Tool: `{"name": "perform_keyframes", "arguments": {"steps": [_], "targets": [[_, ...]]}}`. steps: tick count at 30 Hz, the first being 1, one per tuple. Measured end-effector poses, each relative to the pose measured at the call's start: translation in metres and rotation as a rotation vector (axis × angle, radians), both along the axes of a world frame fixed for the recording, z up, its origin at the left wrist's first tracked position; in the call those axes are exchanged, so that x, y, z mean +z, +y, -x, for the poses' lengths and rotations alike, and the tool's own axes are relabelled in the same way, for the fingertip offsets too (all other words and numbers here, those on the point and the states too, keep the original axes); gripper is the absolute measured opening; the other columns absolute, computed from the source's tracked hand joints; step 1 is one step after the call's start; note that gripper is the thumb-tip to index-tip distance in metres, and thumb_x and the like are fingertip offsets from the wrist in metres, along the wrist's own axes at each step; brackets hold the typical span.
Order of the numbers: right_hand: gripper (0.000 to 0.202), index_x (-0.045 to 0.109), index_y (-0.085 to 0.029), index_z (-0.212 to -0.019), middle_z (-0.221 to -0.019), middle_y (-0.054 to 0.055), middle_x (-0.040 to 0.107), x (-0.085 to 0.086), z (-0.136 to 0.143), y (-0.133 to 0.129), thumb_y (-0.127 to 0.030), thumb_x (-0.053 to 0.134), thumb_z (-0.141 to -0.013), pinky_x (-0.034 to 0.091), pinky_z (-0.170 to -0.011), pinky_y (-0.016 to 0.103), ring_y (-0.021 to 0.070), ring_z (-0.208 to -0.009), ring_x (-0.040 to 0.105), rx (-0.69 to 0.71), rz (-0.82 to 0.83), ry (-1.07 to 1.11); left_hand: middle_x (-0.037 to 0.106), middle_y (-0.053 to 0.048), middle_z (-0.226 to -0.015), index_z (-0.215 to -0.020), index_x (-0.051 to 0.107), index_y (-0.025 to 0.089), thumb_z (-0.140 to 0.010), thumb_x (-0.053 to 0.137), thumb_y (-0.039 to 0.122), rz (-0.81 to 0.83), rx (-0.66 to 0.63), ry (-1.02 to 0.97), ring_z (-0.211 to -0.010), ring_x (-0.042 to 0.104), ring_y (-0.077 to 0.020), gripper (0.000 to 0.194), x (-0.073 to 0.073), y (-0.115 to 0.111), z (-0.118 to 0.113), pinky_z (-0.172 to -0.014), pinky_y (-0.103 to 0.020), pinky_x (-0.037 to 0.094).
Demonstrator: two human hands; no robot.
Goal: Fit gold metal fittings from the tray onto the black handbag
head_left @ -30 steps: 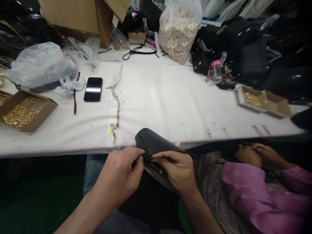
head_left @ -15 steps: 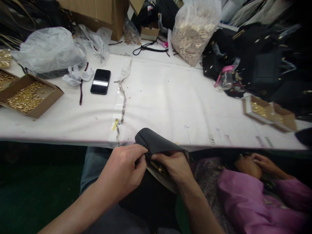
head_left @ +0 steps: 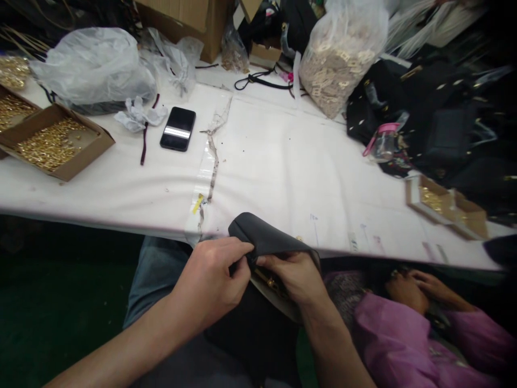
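Observation:
A black leather-like bag (head_left: pixel 269 234) with a gold-coloured zip on its inner side sits at the table's front edge, over my lap. My left hand (head_left: pixel 220 272) is closed, thumb and fingers pinching the bag's edge near its left corner. Whether a small part is also between those fingertips is hidden. My right hand (head_left: pixel 297 277) grips the same bag from inside its opening, thumb near the left fingertips. The bag's upper panel covers some of the right fingers.
A phone (head_left: pixel 178 129), a carton of gold-coloured pieces (head_left: pixel 60 175) and a plastic bag (head_left: pixel 97 70) lie on the left. Small boxes (head_left: pixel 444 207), a pink-lidded bottle (head_left: pixel 384 143) and black bags (head_left: pixel 440 118) are on the right. A co-worker's pink sleeve (head_left: pixel 391 334) is close by.
The view has shifted and tilted slightly, so the table appears turned. Both hands keep hold of the bag in nearly the same pose.

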State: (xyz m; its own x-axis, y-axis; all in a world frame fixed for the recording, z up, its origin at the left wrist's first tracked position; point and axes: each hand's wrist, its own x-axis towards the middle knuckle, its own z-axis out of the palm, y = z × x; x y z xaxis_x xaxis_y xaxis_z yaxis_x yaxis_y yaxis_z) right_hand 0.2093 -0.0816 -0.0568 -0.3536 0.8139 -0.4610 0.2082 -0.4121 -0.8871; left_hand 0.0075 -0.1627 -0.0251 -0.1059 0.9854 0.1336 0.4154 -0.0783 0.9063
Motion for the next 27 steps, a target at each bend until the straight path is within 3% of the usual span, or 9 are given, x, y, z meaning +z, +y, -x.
{"name": "perform_keyframes", "arguments": {"steps": [4, 8, 16, 23, 27], "targets": [[0.045, 0.088, -0.024, -0.106, -0.09, 0.005, 0.084, -0.009, -0.005, 0.002, -0.047, 0.104, -0.071, 0.061, -0.113, 0.05, 0.0342, -0.114, 0.079, -0.01, 0.041, 0.042, 0.073, -0.003, -0.089, -0.102, 0.082, 0.022, -0.094, 0.061, 0.007, 0.012, -0.021, -0.08, -0.08, 0.068, -0.0189, 0.027, -0.001, 0.003, 0.002, -0.074, -0.035, 0.051], [0.042, 0.088, -0.023, -0.105, -0.098, 0.005, 0.085, -0.01, -0.006, 0.004, -0.04, 0.105, -0.071, 0.061, -0.114, 0.048, 0.0335, -0.116, 0.078, 0.002, 0.061, 0.054, 0.063, -0.001, -0.083, -0.099, 0.081, 0.021, -0.09, 0.062, 0.005, 0.049, -0.017, -0.173, -0.078, 0.06, -0.0171, 0.026, -0.001, 0.007, 0.003, -0.07, -0.035, 0.044], [0.048, 0.087, -0.019, -0.107, -0.118, 0.008, 0.085, -0.009, -0.007, 0.01, -0.036, 0.107, -0.066, 0.064, -0.105, 0.042, 0.0316, -0.111, 0.079, -0.006, 0.093, 0.016, 0.064, -0.001, -0.089, -0.104, 0.079, 0.021, -0.089, 0.062, 0.003, 0.038, -0.028, -0.131, -0.084, 0.06, -0.018, 0.029, -0.003, 0.006, 0.001, -0.075, -0.036, 0.046], [0.039, 0.087, -0.02, -0.1, -0.124, 0.007, 0.084, -0.001, -0.001, 0.017, -0.033, 0.106, -0.068, 0.062, -0.112, 0.043, 0.0328, -0.121, 0.077, 0.035, 0.123, 0.092, 0.062, -0.002, -0.091, -0.103, 0.077, 0.021, -0.092, 0.061, 0.005, 0.037, -0.037, -0.101, -0.086, 0.06, -0.0188, 0.025, -0.002, 0.005, 0.002, -0.076, -0.036, 0.046], [0.043, 0.087, -0.02, -0.107, -0.123, 0.007, 0.084, 0.004, 0.002, 0.018, -0.03, 0.105, -0.069, 0.061, -0.111, 0.042, 0.0315, -0.118, 0.077, 0.044, 0.109, 0.107, 0.064, -0.002, -0.095, -0.106, 0.075, 0.021, -0.09, 0.061, 0.004, 0.032, -0.052, -0.109, -0.088, 0.061, -0.0186, 0.027, -0.001, 0.004, 0.001, -0.079, -0.035, 0.047]]}}
